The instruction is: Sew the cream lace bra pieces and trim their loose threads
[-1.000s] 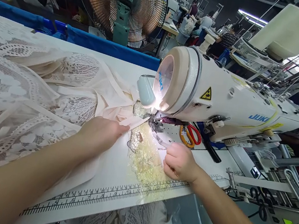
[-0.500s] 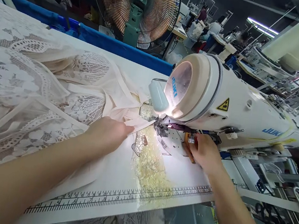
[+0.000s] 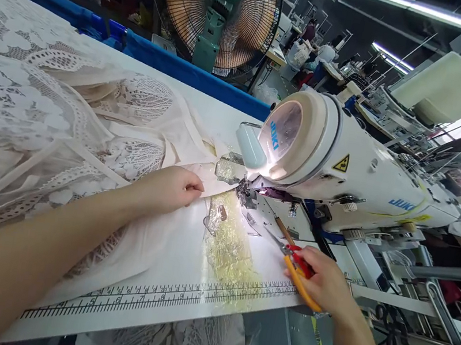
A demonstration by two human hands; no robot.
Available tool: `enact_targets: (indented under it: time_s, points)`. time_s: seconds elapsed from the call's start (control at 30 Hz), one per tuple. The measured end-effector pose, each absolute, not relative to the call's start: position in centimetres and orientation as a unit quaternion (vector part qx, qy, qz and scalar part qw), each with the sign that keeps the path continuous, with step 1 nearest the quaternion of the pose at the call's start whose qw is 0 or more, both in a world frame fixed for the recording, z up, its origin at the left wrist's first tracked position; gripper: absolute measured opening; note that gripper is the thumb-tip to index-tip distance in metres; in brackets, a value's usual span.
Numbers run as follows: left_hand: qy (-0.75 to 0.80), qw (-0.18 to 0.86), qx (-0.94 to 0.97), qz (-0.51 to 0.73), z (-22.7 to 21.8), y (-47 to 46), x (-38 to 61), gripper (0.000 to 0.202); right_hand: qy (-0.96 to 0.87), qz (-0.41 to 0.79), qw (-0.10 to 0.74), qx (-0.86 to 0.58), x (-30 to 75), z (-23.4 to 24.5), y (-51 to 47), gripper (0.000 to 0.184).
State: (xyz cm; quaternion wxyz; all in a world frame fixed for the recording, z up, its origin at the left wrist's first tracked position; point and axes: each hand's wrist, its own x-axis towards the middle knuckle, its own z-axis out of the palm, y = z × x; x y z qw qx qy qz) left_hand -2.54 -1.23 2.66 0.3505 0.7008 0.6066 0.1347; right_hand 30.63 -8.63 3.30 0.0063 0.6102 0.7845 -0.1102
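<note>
My left hand (image 3: pixel 169 189) is closed on the edge of a cream lace garment (image 3: pixel 136 105). From its fingers a narrow strip of the cloth runs under the presser foot (image 3: pixel 245 192) of a white sewing machine (image 3: pixel 345 167). My right hand (image 3: pixel 329 281) grips a pair of small scissors (image 3: pixel 300 280) with orange and red handles, their blades pointing left toward the needle plate. Just beyond the blades lies a slim wooden-handled tool (image 3: pixel 283 229). Clear film with yellowish tape (image 3: pixel 228 242) covers the table between my hands.
A printed ruler (image 3: pixel 167 296) follows the white table's front edge. Behind the table stands a large fan (image 3: pixel 213 18), with a blue cloth trough (image 3: pixel 165 60) along the back edge. More lace cloth (image 3: pixel 195 342) hangs below the front edge. Other people are farther back.
My right hand has moved from beside the machine bed toward the table's front edge, and scissors now show in it. My left hand stays at the cloth, its fingers more curled.
</note>
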Motion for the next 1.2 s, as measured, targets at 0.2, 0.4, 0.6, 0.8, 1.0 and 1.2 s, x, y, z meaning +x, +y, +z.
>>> enact_targets:
  time_s: [0.2, 0.4, 0.6, 0.8, 1.0, 1.2]
  points:
    - [0.598, 0.415, 0.646, 0.229, 3.0, -1.1, -2.5, 0.021, 0.8, -0.059, 0.013, 0.598, 23.9, 2.8, -7.8, 0.04]
    - [0.601, 0.427, 0.616, 0.277, 2.5, -1.1, -2.6, 0.03, 0.765, -0.044, 0.067, 0.64, 21.0, 2.7, -4.5, 0.045]
    - [0.625, 0.445, 0.564, 0.307, 2.2, -0.8, -2.7, 0.031, 0.764, -0.036, 0.073, 0.64, 21.0, 2.4, -3.9, 0.048]
    - [0.64, 0.437, 0.557, 0.297, 2.8, -0.9, -2.3, 0.03, 0.777, -0.039, 0.058, 0.626, 21.1, 2.2, -3.4, 0.048]
    - [0.644, 0.419, 0.583, 0.265, 2.9, -1.0, -2.2, 0.03, 0.786, -0.03, 0.076, 0.612, 21.3, 2.2, -3.0, 0.047]
    - [0.644, 0.416, 0.586, 0.262, 2.0, -0.6, -2.7, 0.029, 0.789, -0.038, 0.081, 0.608, 21.6, 1.6, -2.7, 0.042]
